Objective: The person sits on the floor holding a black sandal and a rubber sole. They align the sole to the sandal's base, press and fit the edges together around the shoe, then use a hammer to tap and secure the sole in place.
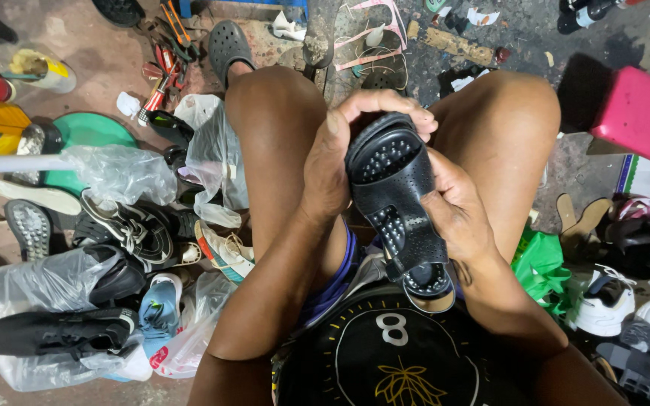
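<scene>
Above the littered floor (77,45), both hands (385,180) grip a black sandal (396,199), its heel hidden.

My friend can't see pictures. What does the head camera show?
A seated person holds a black studded sandal over their lap, left hand curled round its top, right hand gripping its side. Shoes in plastic bags lie on the floor, with a pink box opposite.
</scene>
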`<state>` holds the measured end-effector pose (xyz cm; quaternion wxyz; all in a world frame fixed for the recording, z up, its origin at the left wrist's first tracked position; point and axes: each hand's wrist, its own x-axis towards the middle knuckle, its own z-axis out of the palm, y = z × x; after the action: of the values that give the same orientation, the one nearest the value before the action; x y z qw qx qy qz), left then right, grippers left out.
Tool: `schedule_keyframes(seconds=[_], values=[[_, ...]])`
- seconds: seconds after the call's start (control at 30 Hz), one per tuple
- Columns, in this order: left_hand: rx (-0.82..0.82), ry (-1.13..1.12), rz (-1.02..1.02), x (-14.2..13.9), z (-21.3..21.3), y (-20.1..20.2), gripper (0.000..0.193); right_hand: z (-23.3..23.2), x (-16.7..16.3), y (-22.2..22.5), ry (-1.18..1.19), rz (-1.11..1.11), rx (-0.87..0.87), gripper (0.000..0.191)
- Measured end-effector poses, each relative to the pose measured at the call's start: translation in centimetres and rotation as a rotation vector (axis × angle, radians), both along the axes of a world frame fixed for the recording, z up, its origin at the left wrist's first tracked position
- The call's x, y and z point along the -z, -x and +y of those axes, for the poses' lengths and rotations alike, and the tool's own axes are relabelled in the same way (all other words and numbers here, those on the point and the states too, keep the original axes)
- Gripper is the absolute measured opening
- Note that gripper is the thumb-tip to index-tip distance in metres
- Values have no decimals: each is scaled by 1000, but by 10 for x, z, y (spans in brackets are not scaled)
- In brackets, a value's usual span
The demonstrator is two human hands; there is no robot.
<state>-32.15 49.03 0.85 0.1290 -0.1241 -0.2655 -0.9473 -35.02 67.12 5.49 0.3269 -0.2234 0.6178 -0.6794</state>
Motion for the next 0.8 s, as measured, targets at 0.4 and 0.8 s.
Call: schedule_keyframes(seconds=[0.4,0.8], values=[[-63,161,11,-13,-6,-1,73,2,-6,3,-136,185,-3,42],[-383,682,-160,-47,-31,-45,57,-22,-14,-12,-257,382,-18,27]])
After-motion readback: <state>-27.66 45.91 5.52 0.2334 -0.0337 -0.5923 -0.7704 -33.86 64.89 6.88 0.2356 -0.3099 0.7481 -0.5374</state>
